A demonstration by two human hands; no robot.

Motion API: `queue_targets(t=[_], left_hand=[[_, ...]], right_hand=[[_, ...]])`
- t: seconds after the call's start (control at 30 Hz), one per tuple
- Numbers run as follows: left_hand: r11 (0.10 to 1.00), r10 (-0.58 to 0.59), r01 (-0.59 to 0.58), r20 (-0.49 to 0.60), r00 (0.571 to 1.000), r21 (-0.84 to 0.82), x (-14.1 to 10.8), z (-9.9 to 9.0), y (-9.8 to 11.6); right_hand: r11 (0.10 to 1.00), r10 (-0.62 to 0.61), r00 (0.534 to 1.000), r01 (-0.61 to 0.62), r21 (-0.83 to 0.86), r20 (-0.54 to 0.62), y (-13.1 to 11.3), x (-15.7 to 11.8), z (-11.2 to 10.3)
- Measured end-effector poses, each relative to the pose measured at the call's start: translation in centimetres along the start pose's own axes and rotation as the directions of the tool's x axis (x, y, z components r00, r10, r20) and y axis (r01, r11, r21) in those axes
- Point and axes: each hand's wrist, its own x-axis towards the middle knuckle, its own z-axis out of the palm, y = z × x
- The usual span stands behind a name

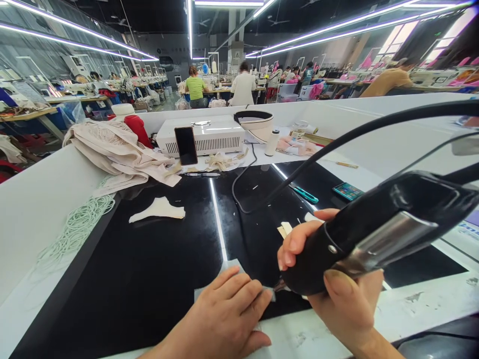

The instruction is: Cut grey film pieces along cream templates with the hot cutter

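Observation:
My left hand (232, 311) lies flat, fingers stretched out, on a translucent grey sheet piece (234, 264) at the front edge of the black work surface (160, 269). Most of that piece is hidden under the palm. My right hand (348, 294) is wrapped round a black corded tool that looks like a hot knife (348, 239), with a metal lever along its side. Its narrow metal tip (280, 285) points left and meets the right end of the grey piece beside my left fingertips. Whether fabric lies underneath, I cannot tell.
A cream fabric piece (159, 209) lies at left, with mint cord (82, 224) beyond it. Behind are piled beige fabric (116, 149), a white box (205, 134) and a phone (186, 145). A teal cutter (305, 194) lies right; the black cable (299, 169) arches over the surface.

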Motion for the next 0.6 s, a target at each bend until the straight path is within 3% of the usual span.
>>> queue_targets(t=[0.23, 0.6], left_hand=[[1.000, -0.001, 0.001, -0.009, 1.000, -0.017, -0.01, 0.06, -0.13], [0.998, -0.012, 0.019, 0.107, 0.994, -0.061, 0.12, -0.39, -0.39]], right_hand=[[1.000, -0.001, 1.000, 0.001, -0.016, 0.024, 0.10, -0.06, -0.13], [1.000, 0.019, 1.000, -0.018, -0.018, 0.012, -0.43, -0.05, 0.34]])
